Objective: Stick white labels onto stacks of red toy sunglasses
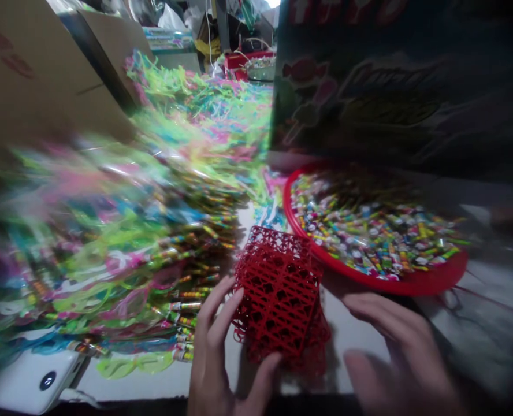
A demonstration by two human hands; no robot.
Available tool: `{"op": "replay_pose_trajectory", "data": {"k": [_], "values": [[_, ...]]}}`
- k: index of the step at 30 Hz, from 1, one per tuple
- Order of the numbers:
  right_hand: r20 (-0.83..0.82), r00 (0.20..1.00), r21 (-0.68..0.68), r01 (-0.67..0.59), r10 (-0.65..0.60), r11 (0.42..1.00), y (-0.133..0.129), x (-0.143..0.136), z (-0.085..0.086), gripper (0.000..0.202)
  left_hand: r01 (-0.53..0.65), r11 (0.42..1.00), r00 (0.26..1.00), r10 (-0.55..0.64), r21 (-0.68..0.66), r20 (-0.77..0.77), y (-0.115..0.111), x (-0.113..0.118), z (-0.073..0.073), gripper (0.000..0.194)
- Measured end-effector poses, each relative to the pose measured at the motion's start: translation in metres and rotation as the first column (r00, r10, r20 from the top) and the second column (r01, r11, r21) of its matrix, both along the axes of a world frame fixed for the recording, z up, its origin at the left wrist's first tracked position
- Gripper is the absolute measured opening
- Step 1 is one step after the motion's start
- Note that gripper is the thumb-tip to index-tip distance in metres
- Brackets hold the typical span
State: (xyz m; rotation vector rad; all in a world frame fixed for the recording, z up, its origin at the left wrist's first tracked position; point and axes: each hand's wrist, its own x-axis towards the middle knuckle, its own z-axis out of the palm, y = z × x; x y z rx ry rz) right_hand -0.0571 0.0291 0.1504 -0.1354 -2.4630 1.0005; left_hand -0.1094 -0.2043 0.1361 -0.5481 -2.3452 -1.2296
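A stack of red plastic lattice sheets (280,289) lies on the white tabletop, its layers slightly askew. My left hand (217,346) is curved around the stack's near left corner, fingertips at its left edge and thumb near its front, with the fingers apart. I cannot tell how firmly it touches. To the right of the stack, my right hand (399,346) is held with fingers and thumb spread, apart from it and blurred. Just behind that hand, a round red tray (438,283) holds many small wrapped candies (382,231).
Colourful plastic glasses (130,289) with candy tubes attached are heaped at left, stretching far back. A white device (35,375) with a cable lies front left. Cardboard (44,86) stands at left; a dark printed box (390,86) rises behind the tray.
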Motion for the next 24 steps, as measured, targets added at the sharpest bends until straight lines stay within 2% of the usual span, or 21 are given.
{"op": "replay_pose_trajectory", "data": {"k": [2, 4, 6, 8, 10, 12, 14, 16, 18, 20, 22, 24], "values": [[0.005, 1.0, 0.011, 0.004, -0.004, 1.0, -0.019, -0.012, 0.006, 0.041, 0.003, 1.0, 0.999, -0.003, -0.009, 0.044, 0.005, -0.001, 0.002, 0.069], [0.06, 0.996, -0.117, 0.072, -0.065, 0.991, -0.038, -0.022, 0.01, 0.04, -0.047, 0.998, 0.997, 0.043, 0.053, 0.066, 0.01, 0.0, 0.002, 0.06], [0.12, 0.989, -0.225, 0.113, -0.087, 0.968, -0.051, -0.028, 0.012, 0.04, -0.117, 0.979, 0.989, 0.1, 0.164, 0.108, 0.016, 0.001, 0.001, 0.05], [0.161, 0.983, -0.267, 0.129, -0.088, 0.955, -0.056, -0.032, 0.012, 0.039, -0.195, 0.928, 0.975, 0.147, 0.316, 0.168, 0.022, 0.0, 0.004, 0.036], [0.167, 0.982, -0.263, 0.126, -0.083, 0.957, -0.054, -0.035, 0.008, 0.037, -0.296, 0.83, 0.947, 0.191, 0.472, 0.259, 0.026, -0.003, 0.008, 0.023], [0.144, 0.989, -0.258, 0.081, -0.044, 0.963, -0.048, -0.038, 0.001, 0.034, -0.404, 0.686, 0.909, 0.228, 0.605, 0.348, 0.028, -0.006, 0.013, 0.017], [0.133, 0.991, -0.285, 0.059, -0.022, 0.957, -0.044, -0.04, -0.004, 0.032, -0.476, 0.543, 0.876, 0.23, 0.692, 0.423, 0.023, -0.009, 0.016, 0.027], [0.154, 0.987, -0.357, 0.097, -0.044, 0.929, -0.043, -0.041, -0.006, 0.033, -0.517, 0.457, 0.854, 0.213, 0.724, 0.475, 0.011, -0.009, 0.013, 0.042], [0.194, 0.977, -0.446, 0.171, -0.092, 0.878, -0.048, -0.043, -0.001, 0.033, -0.542, 0.455, 0.838, 0.228, 0.707, 0.496, -0.003, -0.005, 0.004, 0.051], [0.23, 0.966, -0.548, 0.231, -0.121, 0.804, -0.054, -0.046, 0.009, 0.032, -0.539, 0.503, 0.839, 0.256, 0.675, 0.48, -0.017, 0.001, -0.009, 0.052], [0.223, 0.964, -0.627, 0.254, -0.142, 0.737, -0.058, -0.048, 0.017, 0.029, -0.525, 0.585, 0.835, 0.211, 0.619, 0.509, -0.027, 0.008, -0.023, 0.05], [0.165, 0.97, -0.667, 0.243, -0.178, 0.704, -0.055, -0.05, 0.021, 0.026, -0.523, 0.625, 0.821, 0.185, 0.58, 0.541, -0.032, 0.017, -0.033, 0.046]]}}
